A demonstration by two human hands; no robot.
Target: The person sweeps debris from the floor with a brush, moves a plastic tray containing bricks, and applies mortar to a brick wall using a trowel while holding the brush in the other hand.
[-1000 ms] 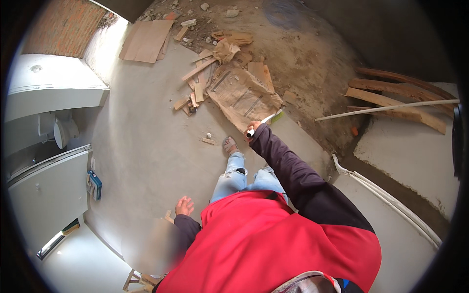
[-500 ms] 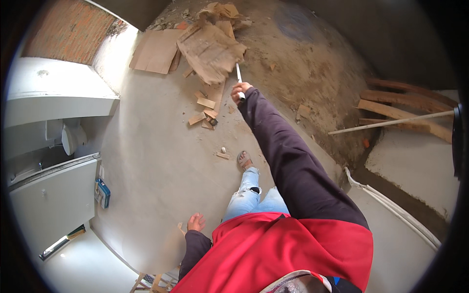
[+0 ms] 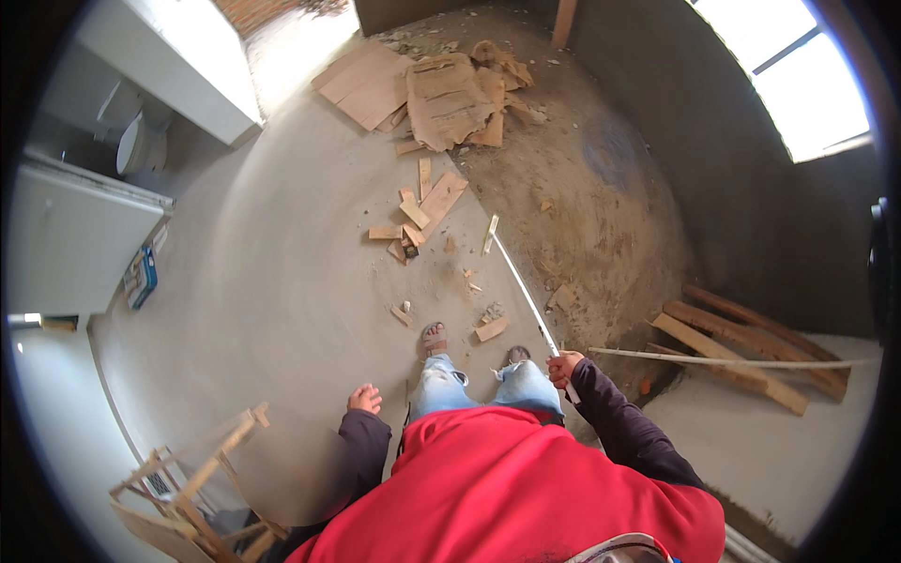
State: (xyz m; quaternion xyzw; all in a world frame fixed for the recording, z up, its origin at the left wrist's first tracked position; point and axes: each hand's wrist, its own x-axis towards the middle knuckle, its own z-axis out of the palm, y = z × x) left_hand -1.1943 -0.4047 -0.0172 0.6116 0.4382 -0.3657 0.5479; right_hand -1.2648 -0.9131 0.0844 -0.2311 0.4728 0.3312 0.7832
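Right hand [image 3: 563, 368] wraps round a broom [image 3: 523, 288] reaching to its 11 o'clock, head near wood scraps [image 3: 414, 214], in what looks like a sweeping step calling next for a steady stroke, while at 9 o'clock the left hand [image 3: 365, 399] hangs half-open, seemingly empty.

Admitting strong daylight through the window [image 3: 817, 105] at far right and the opening [image 3: 298, 58] at far left, clipping both to white. Leaving the far-right wall [image 3: 685, 141] dim. Bending straight edges outward. Blurring around the near-left sleeve [image 3: 364, 443]. Rendering the right hand [image 3: 563, 369] fairly sharply.
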